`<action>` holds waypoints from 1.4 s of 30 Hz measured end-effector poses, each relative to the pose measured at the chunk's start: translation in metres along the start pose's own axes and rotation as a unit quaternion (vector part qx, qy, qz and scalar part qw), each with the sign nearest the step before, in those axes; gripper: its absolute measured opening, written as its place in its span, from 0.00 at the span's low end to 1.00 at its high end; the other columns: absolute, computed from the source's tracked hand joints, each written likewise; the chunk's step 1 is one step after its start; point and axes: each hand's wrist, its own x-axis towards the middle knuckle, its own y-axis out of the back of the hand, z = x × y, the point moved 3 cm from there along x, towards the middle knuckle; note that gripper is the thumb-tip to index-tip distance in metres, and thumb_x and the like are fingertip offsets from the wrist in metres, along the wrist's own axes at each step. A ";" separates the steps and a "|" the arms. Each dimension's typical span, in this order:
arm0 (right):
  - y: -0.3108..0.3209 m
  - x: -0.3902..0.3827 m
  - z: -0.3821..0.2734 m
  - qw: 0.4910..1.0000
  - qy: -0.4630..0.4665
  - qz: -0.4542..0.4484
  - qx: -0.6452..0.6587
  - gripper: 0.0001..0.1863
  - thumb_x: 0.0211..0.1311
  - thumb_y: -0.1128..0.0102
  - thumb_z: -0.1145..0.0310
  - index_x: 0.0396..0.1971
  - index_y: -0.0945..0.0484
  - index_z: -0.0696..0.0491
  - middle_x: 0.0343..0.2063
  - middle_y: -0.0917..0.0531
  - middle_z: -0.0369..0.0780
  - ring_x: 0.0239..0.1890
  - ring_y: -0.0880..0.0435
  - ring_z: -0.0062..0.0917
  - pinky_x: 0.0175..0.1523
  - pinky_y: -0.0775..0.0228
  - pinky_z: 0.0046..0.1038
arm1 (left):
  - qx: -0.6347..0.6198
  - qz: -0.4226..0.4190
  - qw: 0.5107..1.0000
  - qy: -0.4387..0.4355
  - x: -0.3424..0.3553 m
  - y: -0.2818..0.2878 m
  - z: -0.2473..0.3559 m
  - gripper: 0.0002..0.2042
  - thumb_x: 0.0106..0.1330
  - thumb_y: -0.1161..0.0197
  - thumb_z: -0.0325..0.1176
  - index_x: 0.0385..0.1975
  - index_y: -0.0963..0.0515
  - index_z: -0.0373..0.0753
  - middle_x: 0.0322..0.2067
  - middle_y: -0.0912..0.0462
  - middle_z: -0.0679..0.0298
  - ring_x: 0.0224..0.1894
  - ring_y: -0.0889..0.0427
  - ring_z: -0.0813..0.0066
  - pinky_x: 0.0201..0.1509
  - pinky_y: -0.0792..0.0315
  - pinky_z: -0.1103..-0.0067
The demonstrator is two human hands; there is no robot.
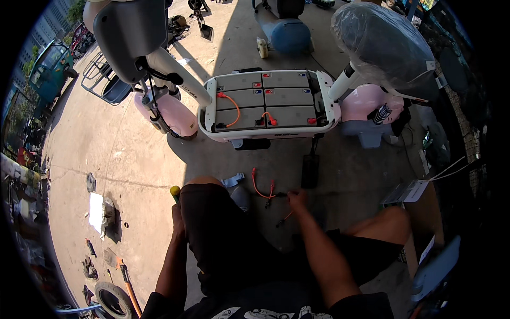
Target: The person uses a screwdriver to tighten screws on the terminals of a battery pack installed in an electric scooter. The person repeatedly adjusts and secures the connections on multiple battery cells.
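My right hand (pixel 297 200) is closed on an orange battery cable (pixel 288 216), whose dark end hangs below the fingers. Just left of it is another orange cable (pixel 258 191) with red and black end caps; whether the hand also holds this one, I cannot tell. Beside my left knee, my left hand (pixel 177 214) is wrapped round what looks like a screwdriver (pixel 175 192) with a yellow-and-green handle. Ahead of me, several grey batteries (pixel 240 99) sit in the scooter's white floor frame (pixel 260 136). One long orange cable (pixel 237 108) and a short one (pixel 266 115) are attached on top.
A black pedal (pixel 310 171) hangs from the frame's near side. A light blue strap-like piece (pixel 232 180) lies by my shoe (pixel 241 199). At the left are a tyre (pixel 113 299) and scattered tools. A cardboard box (pixel 425 218) stands right of my knee.
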 end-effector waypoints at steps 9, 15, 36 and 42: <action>0.011 -0.002 0.060 0.994 -0.106 0.030 -0.027 0.14 0.57 0.36 0.64 0.31 0.17 0.62 0.30 0.14 0.49 0.34 0.14 0.40 0.40 0.23 0.42 | 0.028 -0.026 0.999 -0.014 -0.016 -0.012 -0.001 0.08 0.75 0.46 0.33 0.37 0.24 0.36 0.28 0.24 0.71 0.30 0.26 0.83 0.33 0.29 0.81; -0.006 -0.018 0.042 0.871 0.115 -0.159 -0.449 0.14 0.55 0.36 0.61 0.36 0.13 0.54 0.37 0.11 0.49 0.44 0.12 0.43 0.52 0.22 0.46 | 0.017 -0.039 0.997 0.066 -0.047 0.009 -0.043 0.08 0.75 0.45 0.33 0.36 0.24 0.36 0.28 0.24 0.71 0.29 0.26 0.83 0.33 0.29 0.81; 0.005 -0.012 0.081 0.925 -0.042 -0.172 -0.337 0.20 0.54 0.39 0.59 0.37 0.13 0.62 0.42 0.13 0.55 0.49 0.14 0.49 0.56 0.22 0.44 | -0.024 -0.073 0.986 0.151 -0.067 -0.015 -0.095 0.08 0.75 0.44 0.33 0.35 0.25 0.37 0.27 0.25 0.71 0.28 0.26 0.83 0.31 0.30 0.81; -0.017 -0.013 0.082 0.922 -0.060 -0.194 -0.329 0.23 0.53 0.39 0.57 0.41 0.14 0.61 0.47 0.15 0.55 0.53 0.16 0.51 0.60 0.25 0.45 | -0.018 -0.054 0.986 0.157 -0.070 -0.001 -0.094 0.08 0.74 0.44 0.33 0.35 0.25 0.37 0.26 0.25 0.71 0.28 0.27 0.83 0.31 0.30 0.81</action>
